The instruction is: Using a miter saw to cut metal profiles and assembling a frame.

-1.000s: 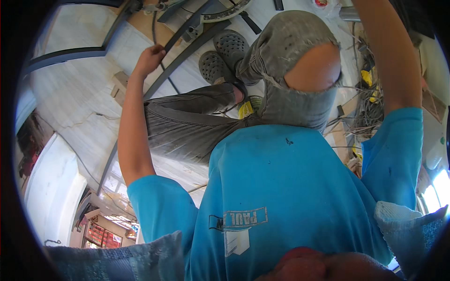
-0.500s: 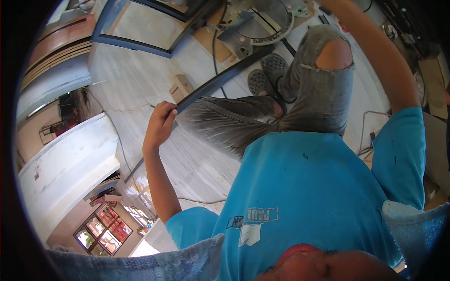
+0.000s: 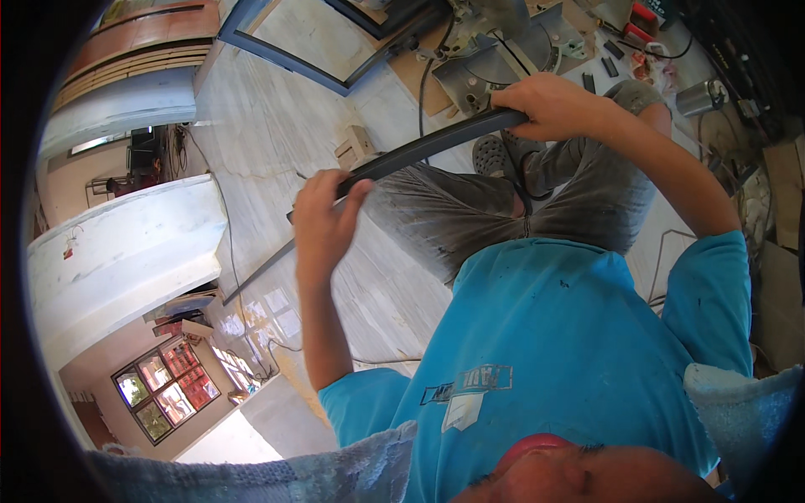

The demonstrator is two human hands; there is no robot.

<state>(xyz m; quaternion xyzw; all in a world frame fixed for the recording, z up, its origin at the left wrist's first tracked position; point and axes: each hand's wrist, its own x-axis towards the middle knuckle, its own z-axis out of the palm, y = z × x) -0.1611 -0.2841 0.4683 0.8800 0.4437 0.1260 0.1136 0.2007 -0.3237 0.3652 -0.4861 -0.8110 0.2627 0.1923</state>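
A long dark grey profile bar (image 3: pixel 428 152) lies slantwise across the space over my legs, lifted off the floor. My left hand (image 3: pixel 323 220) is closed round it near its lower left end, thumb along the near side. At the other end my right hand (image 3: pixel 549 107) grips the bar, fingers wrapped over its tip. Just beyond that end sits a saw with a round metal base (image 3: pixel 470 82), its upper part cut off by the picture edge.
A dark rectangular frame (image 3: pixel 289 65) lies far left on the tiled floor. A wooden block (image 3: pixel 354 147) sits behind the bar, and a thin dark strip (image 3: pixel 258 272) lies left of my forearm. Cables cross the floor. Several short dark offcuts (image 3: pixel 610 65) and a metal cylinder (image 3: pixel 703 98) are at right.
My right hand has come down from the upper edge and taken hold of the bar's far end. The left hand still holds the bar, which is now lifted and shifted right, away from the saw.
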